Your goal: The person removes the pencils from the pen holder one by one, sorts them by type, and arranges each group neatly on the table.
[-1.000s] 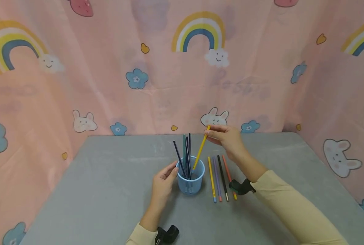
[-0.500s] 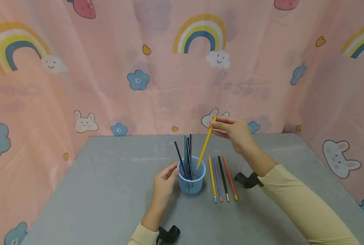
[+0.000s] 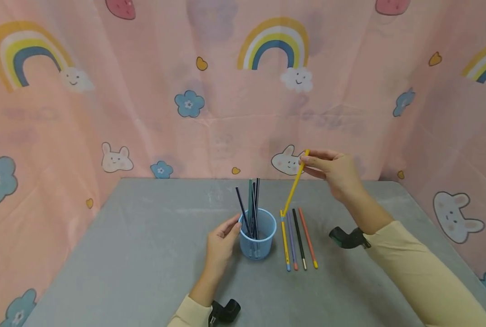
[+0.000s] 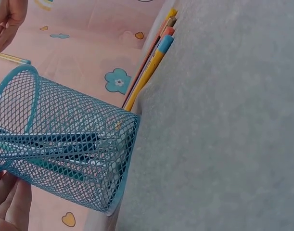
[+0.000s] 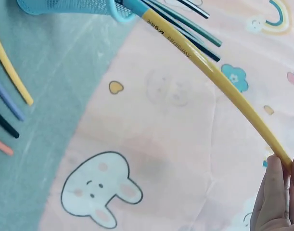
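My left hand [image 3: 219, 247] holds the left side of a light-blue mesh pencil cup [image 3: 256, 250], which stands upright on the table. Several dark pencils and a green pencil [image 3: 250, 196] lean inside it. Up at the right, my right hand [image 3: 337, 173] pinches a yellow pencil [image 3: 295, 185] near its upper end. Its blue-tipped lower end points down, just right of the cup in the head view; the right wrist view shows that blue tip [image 5: 136, 6] overlapping the cup's rim. Beneath lie a yellow pencil [image 3: 285, 245], a purple one [image 3: 292, 243], a black one [image 3: 299, 239] and a red-orange one [image 3: 308, 239].
A grey table [image 3: 157, 254] carries everything. Behind it and along the sides hangs a pink cloth [image 3: 214, 136] printed with rainbows, flowers and rabbits. Each wrist wears a small black camera, like the one [image 3: 348, 238] on the right.
My right hand has moved right and up, drawing the yellow pencil out of the cup and over beside the row of pencils. The left hand stays at the cup.
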A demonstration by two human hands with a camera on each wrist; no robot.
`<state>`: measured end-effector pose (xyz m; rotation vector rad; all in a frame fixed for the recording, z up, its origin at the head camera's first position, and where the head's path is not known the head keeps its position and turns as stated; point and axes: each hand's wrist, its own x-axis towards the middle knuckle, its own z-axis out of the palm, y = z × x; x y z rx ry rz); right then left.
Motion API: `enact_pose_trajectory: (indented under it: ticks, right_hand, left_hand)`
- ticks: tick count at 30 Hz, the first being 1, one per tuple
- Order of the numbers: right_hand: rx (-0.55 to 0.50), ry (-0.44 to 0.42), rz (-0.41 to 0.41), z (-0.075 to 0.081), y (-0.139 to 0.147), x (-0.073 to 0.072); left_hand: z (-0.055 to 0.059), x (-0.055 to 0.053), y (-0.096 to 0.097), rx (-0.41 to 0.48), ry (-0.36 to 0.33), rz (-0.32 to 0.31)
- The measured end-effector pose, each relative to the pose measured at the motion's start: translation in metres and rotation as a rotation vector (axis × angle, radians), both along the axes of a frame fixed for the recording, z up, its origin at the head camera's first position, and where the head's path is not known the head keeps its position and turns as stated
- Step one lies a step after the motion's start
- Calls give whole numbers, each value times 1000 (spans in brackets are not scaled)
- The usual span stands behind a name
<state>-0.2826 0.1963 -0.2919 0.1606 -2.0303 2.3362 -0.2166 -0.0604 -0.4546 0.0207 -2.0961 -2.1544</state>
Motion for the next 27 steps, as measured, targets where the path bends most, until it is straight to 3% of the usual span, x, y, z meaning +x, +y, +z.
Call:
enact_pose_trajectory:
  ticks: [14, 20, 27]
  right_hand:
    - [158, -39, -89, -18, 32, -2]
    - [273, -109, -113, -29, 43, -3]
    - [378, -206, -98, -53, 54, -11]
  left_hand:
    - [1, -1, 1, -10, 5, 15]
    - [3, 0, 1, 9, -13, 17]
    - [2, 2, 0, 5, 1, 10]
